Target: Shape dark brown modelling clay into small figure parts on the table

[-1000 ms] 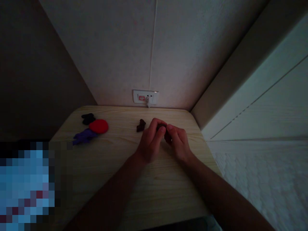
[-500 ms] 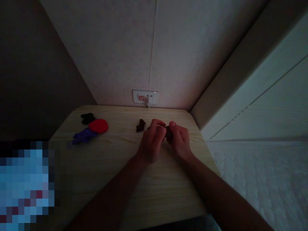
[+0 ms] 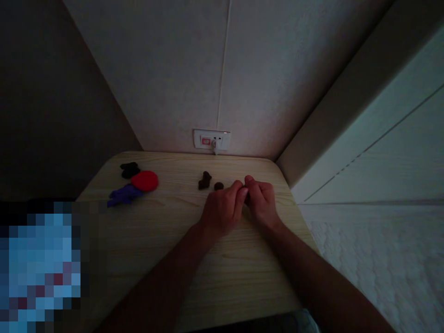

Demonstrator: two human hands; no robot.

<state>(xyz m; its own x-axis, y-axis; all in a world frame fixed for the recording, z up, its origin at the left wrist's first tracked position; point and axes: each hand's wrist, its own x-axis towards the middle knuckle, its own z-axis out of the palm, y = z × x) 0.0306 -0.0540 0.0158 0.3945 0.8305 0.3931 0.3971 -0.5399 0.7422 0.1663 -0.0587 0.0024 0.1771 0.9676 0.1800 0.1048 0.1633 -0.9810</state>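
Note:
My left hand (image 3: 222,207) and my right hand (image 3: 261,202) meet above the table, their fingers closed on a lump of dark brown modelling clay (image 3: 247,198). Most of that lump is hidden behind the fingers. A small round brown piece (image 3: 218,186) rests on the wood just beyond my left knuckles. Left of it lies a bent, uneven brown piece (image 3: 205,180). Further left a flat red disc (image 3: 144,181) partly overlaps a ragged purple piece (image 3: 125,195), and a black piece (image 3: 130,169) sits behind them.
The pale wooden table (image 3: 166,259) backs onto a wall with a socket (image 3: 211,139) holding a white plug. A pixelated blue patch (image 3: 41,268) covers the lower left. To the right stand a pale panel (image 3: 374,152) and a white quilted surface (image 3: 374,259).
The small round brown piece now lies on the table beside my left hand. My left hand has moved right, to the clay in my right fingers.

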